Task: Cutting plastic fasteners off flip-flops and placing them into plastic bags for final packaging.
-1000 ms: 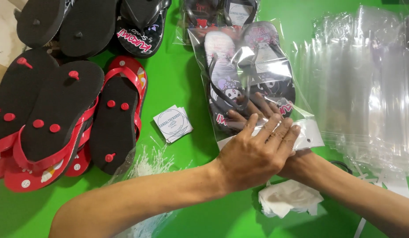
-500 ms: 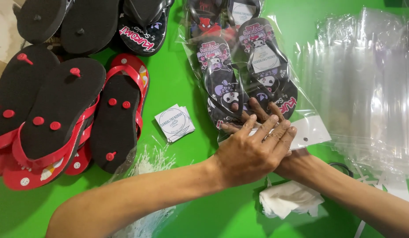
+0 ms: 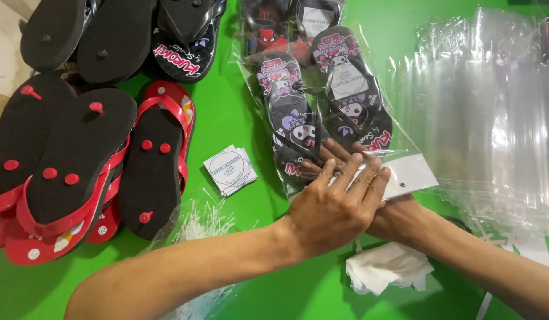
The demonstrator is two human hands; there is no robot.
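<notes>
Head view: your left hand (image 3: 334,207) lies flat, fingers spread narrow, on top of your right hand (image 3: 388,220); both press the near end of the clear plastic bag w/ a pair of black cartoon-print flip-flops (image 3: 322,112), mid green worktop (image 3: 245,112). Right hand mostly hidden, can't tell its grip. White card header (image 3: 412,175) sits just right of your fingers. Stack of square white labels (image 3: 230,170) to the left; black-and-red sandals (image 3: 79,172) at left edge; clear bags pile (image 3: 493,118) at right.
</notes>
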